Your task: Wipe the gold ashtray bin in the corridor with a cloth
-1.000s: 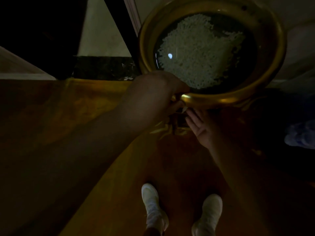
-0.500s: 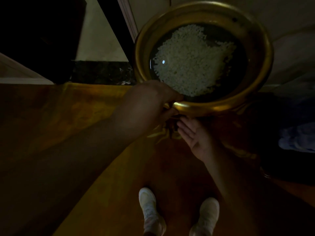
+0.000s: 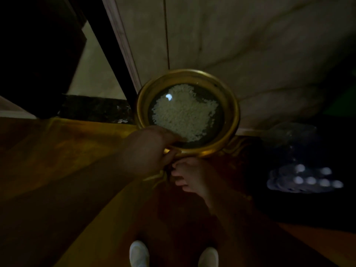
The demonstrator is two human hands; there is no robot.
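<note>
The gold ashtray bin (image 3: 234,112) stands against the wall, seen from above. Its dark top tray holds a heap of white pebbles (image 3: 183,114). My left hand (image 3: 150,149) grips the near rim, fingers over the edge and thumb under it. My right hand (image 3: 190,176) is just below the rim against the bin's front side, fingers curled. It is too dark to tell what, if anything, it holds. No cloth shows in either hand.
A pale marble wall (image 3: 250,45) rises behind the bin, and a dark door frame (image 3: 107,54) runs to its left. A blurred bluish bundle with white spots (image 3: 304,178) lies on the floor at the right. My white shoes (image 3: 138,253) stand on the red-gold carpet.
The view has tilted up, so the bin sits lower and smaller in frame. My left hand stays on the rim. My right hand's fingers have curled in from a flatter, palm-up pose.
</note>
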